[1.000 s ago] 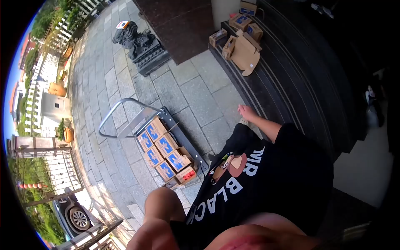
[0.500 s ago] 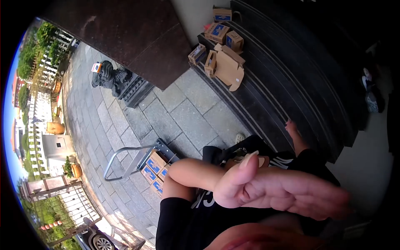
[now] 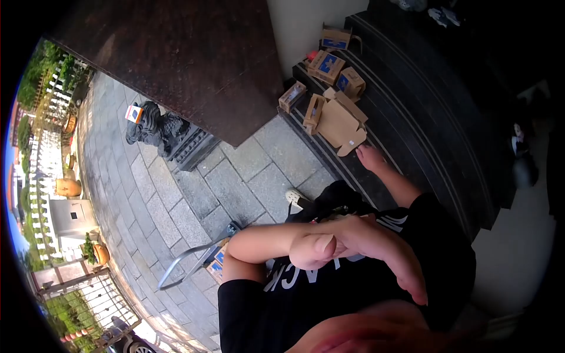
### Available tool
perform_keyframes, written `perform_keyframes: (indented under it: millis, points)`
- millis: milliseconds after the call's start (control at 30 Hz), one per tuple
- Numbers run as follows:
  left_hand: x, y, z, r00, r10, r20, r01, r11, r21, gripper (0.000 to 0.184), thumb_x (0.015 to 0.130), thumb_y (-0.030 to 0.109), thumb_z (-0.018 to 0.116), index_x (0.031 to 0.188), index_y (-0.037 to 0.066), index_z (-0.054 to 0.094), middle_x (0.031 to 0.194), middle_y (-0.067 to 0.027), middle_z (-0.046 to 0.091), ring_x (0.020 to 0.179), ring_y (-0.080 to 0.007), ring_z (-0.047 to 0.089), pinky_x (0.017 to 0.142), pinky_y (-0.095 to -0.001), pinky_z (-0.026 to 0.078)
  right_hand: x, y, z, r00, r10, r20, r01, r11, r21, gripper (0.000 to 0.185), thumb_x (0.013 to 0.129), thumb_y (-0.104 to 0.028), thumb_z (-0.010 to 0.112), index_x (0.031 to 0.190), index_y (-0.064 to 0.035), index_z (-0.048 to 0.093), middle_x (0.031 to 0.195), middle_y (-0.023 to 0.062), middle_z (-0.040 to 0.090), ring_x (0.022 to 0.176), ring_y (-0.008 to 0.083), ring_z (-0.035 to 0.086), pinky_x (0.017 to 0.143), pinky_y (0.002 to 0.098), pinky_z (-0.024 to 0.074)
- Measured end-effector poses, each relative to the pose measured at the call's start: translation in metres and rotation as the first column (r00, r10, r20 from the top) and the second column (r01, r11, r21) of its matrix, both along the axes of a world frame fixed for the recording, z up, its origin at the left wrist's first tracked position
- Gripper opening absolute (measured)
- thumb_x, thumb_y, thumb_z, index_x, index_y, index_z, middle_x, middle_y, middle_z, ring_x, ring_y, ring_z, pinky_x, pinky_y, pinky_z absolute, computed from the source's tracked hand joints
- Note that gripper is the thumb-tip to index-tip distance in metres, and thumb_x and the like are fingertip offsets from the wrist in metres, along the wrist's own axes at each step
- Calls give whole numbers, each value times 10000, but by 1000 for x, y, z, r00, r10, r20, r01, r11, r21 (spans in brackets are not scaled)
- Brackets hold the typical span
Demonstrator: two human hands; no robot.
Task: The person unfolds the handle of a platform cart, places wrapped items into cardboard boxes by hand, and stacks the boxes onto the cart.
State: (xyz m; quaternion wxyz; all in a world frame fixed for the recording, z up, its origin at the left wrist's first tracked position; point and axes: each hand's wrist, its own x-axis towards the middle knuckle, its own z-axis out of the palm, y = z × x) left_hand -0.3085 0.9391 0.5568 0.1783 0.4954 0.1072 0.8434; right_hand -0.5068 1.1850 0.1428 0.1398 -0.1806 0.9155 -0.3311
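Note:
My left hand (image 3: 359, 244) crosses in front of my chest, over the black shirt (image 3: 353, 276), with its thumb apart and its fingers extended and slightly bent. It holds nothing. At the upper right, my right hand (image 3: 371, 157) hangs over the dark steps, its fingers loosely apart and empty. In view it lies just below the opened cardboard box (image 3: 341, 123); contact cannot be made out. Several brown and blue boxes (image 3: 326, 66) sit around that cardboard on the steps. My left forearm hides most of the boxes (image 3: 216, 267) on the cart.
The cart's metal handle (image 3: 182, 259) stands at lower left on the paving. A dark stone statue (image 3: 162, 129) with a small box (image 3: 134, 113) on it stands beside a big brown panel (image 3: 194, 70). Dark steps (image 3: 412, 123) fill the right. A shoe (image 3: 296, 198) shows by the steps.
My left hand has come up across my chest, and its fingers have since swung lower. The view has turned, so the cart is mostly hidden. My right hand now appears nearer the opened cardboard.

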Motion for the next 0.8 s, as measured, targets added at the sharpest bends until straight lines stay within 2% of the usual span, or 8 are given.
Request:
perform_keyframes:
  millis: [133,167,300,367,433,567,667,800]
  points:
    - [-40,-91,-45,797,597,89,-435,669,-603,847,920,670,305,1083,-98,621,1071,-256,628,1059,-356,599,938,-439,450,-11,-45,-3,906,347,-242,-283,922,263,266,935,-255,522,960,0,594,780,175,637,767,344,629,685,414,502]
    - [-51,-108,-61,704,700,117,-479,591,-649,776,934,616,330,1074,-95,606,1044,-235,622,1016,-328,602,911,-421,456,-26,-55,-10,981,62,-186,-24,979,201,238,898,-235,558,924,0,589,809,212,623,821,399,602,701,462,491]
    - [-110,-177,-107,238,937,255,-508,344,-790,349,967,334,447,940,-4,528,832,-96,548,786,-193,532,768,-338,440,-98,-70,-16,988,118,-104,-68,916,396,189,890,-211,570,852,-30,610,790,194,620,780,377,615,669,460,491]
    - [-147,-209,-124,93,963,252,-567,259,-782,124,963,135,507,876,47,509,817,-60,542,746,-144,520,709,-270,432,-147,-80,-25,999,-13,-33,21,964,264,242,888,-240,552,773,-30,585,806,181,628,820,366,622,668,477,494]
    - [-186,-237,-128,-58,998,27,-546,-10,-838,102,949,75,538,858,58,494,787,-36,519,699,-108,499,662,-232,420,-207,-93,-34,980,-198,37,184,955,231,245,894,-245,551,784,-27,575,810,192,617,827,367,622,659,488,487]
    - [-291,-270,-117,-145,891,-429,-459,-445,-769,162,910,-2,572,810,57,459,760,-7,494,665,-81,433,604,-217,347,-352,-116,-90,960,-261,-97,278,927,251,236,910,-250,540,857,-29,602,817,194,610,809,370,620,681,499,492]
    - [-384,-293,-122,-180,551,-815,-495,-767,-409,205,875,-9,567,735,51,428,691,-37,460,628,-127,426,576,-264,341,-477,-140,-127,958,-264,-109,285,895,342,283,949,-266,514,1110,-47,596,996,173,603,822,350,627,724,474,527]
    - [-493,-313,-118,-238,-61,-969,-575,-795,191,187,780,-54,544,683,28,408,657,-110,427,588,-276,426,545,-359,329,-599,-179,-117,938,-343,43,297,864,406,466,927,-241,575,1358,-109,458,1326,153,442,1156,340,489,869,457,502]
